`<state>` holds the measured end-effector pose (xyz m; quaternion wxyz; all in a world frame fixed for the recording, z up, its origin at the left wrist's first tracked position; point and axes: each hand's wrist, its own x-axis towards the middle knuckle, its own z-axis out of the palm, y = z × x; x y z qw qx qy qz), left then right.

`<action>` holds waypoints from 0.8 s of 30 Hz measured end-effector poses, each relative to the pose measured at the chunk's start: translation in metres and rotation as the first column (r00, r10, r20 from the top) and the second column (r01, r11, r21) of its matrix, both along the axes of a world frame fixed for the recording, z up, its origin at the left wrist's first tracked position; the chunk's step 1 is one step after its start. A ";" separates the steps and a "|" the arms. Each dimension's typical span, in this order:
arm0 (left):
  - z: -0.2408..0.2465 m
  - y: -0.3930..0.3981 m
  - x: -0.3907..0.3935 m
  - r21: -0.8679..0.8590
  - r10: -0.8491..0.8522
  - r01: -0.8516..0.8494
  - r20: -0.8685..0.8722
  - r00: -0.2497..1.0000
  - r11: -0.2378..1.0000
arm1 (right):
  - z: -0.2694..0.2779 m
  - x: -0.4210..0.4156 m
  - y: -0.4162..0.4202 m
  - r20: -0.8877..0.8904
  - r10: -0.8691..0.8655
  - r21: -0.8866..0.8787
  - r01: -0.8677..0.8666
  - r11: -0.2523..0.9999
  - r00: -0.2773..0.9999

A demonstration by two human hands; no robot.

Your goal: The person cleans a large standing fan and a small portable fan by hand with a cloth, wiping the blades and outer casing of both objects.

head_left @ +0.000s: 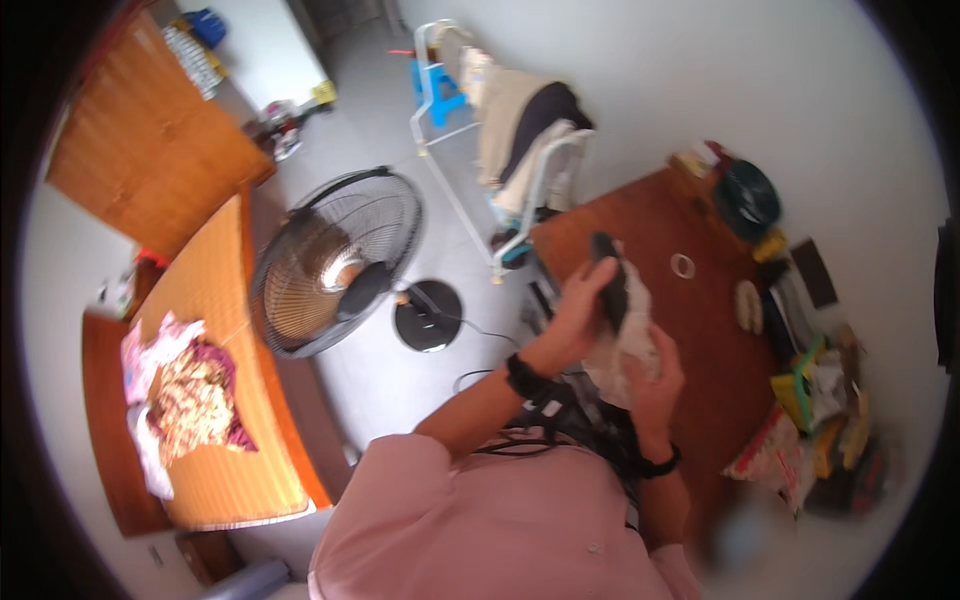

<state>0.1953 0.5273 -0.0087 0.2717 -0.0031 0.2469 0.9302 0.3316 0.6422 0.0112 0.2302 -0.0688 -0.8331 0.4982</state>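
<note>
In front of my chest, over the near left edge of the wooden desk [712, 352], my left hand [581, 304] grips a dark, elongated object [616, 296], blurred, so its kind is not clear. A pale, thin cloth or tissue [637, 307] lies along its right side and hangs below it. My right hand [656, 375] has its fingers closed on this pale piece. Both hands are raised close together, with black bands on the wrists. A white ring [682, 265] lies on the desk to the right of my hands.
A black standing fan [341, 262] is at the left, its cord on the floor. Beyond it stands a white clothes rack [457, 202] with garments. Boxes, bags and a dark green round container [746, 196] line the desk's wall side. A wooden bed [277, 420] with crumpled cloth is far left.
</note>
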 end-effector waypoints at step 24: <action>0.023 -0.022 0.005 -0.059 -0.314 0.324 0.135 0.940 0.944 | 0.070 0.012 0.016 -0.195 0.186 0.410 -0.093 0.907 0.963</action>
